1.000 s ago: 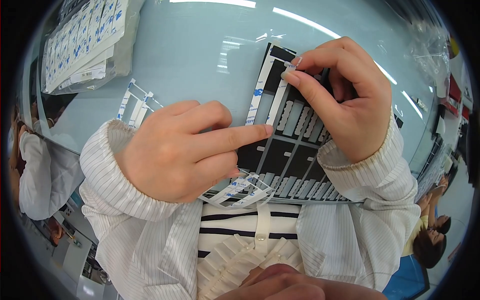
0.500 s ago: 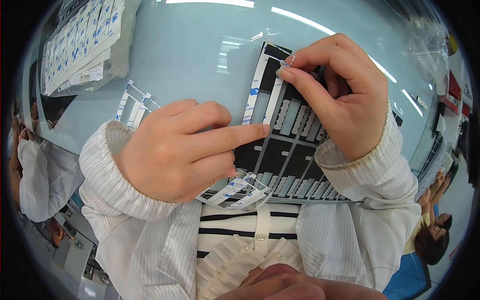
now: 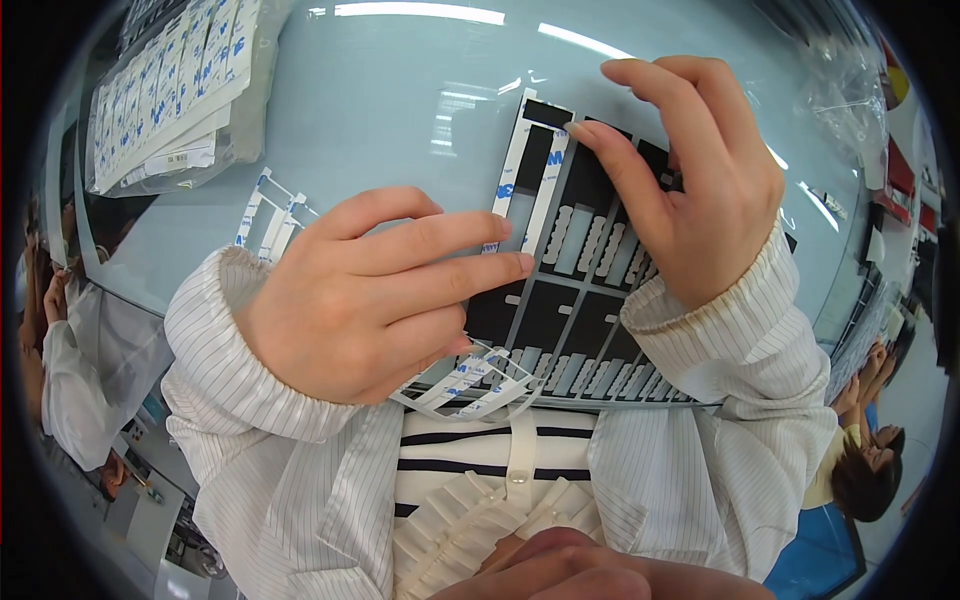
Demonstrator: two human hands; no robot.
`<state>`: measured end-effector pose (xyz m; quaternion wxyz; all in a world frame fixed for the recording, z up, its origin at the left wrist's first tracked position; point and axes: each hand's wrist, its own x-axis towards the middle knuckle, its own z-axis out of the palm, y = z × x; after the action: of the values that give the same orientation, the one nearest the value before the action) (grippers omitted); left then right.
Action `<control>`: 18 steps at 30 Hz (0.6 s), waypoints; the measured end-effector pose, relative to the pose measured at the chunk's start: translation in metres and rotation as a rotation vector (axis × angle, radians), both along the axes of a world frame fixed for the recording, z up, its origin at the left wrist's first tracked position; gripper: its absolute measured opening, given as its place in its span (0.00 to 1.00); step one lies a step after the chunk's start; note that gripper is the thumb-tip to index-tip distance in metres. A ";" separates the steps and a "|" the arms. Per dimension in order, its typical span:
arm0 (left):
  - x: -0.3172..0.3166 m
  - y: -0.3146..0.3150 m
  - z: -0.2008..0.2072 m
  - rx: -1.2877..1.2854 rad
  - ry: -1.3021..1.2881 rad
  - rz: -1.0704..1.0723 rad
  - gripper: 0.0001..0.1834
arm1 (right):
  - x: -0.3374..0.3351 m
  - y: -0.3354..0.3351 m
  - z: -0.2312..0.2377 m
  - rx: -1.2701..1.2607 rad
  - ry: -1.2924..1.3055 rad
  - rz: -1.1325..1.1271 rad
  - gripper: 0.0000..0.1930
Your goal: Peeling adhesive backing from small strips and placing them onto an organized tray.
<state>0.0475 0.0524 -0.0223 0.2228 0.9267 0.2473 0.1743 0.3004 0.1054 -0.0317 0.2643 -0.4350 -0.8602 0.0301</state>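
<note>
A black panel (image 3: 535, 310) with rows of slots and white scalloped strips lies in front of me. Along its left side is a white adhesive-tape frame (image 3: 545, 190) with blue print. My left hand (image 3: 350, 295) has index and middle fingers stretched out, their tips on the lower part of the tape frame; its other fingers curl lower and its thumb is hidden. My right hand (image 3: 690, 170) is spread, thumb tip at the frame's upper right corner, index finger raised. More tape strips (image 3: 475, 385) stick out below my left hand; whether it grips them is unclear.
Another tape frame (image 3: 270, 215) lies left of my left wrist. A clear bag of printed tape sheets (image 3: 185, 100) sits at the upper left of the glossy table (image 3: 370, 110). Crumpled clear plastic (image 3: 845, 85) lies at the far right. Other people are at both sides.
My right thumb and index finger have parted from their pinch on the frame's upper corner, and the hand has opened upward. My left index finger has stretched out beside the middle finger.
</note>
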 end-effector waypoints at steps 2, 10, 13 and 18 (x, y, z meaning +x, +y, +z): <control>-0.001 0.000 -0.001 0.006 -0.003 0.002 0.15 | 0.003 0.000 0.003 -0.030 0.036 -0.012 0.19; -0.003 -0.004 -0.004 0.038 -0.059 0.026 0.13 | 0.001 -0.021 0.006 -0.087 -0.188 0.320 0.25; -0.002 -0.005 -0.004 0.025 -0.083 0.037 0.12 | -0.002 -0.022 0.001 -0.095 -0.253 0.349 0.32; -0.004 -0.006 -0.004 0.009 -0.072 0.038 0.12 | -0.003 -0.024 0.002 -0.097 -0.265 0.329 0.31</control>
<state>0.0430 0.0459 -0.0268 0.2241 0.9159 0.2561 0.2127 0.2970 0.0813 -0.0300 0.1192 -0.3010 -0.9445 0.0566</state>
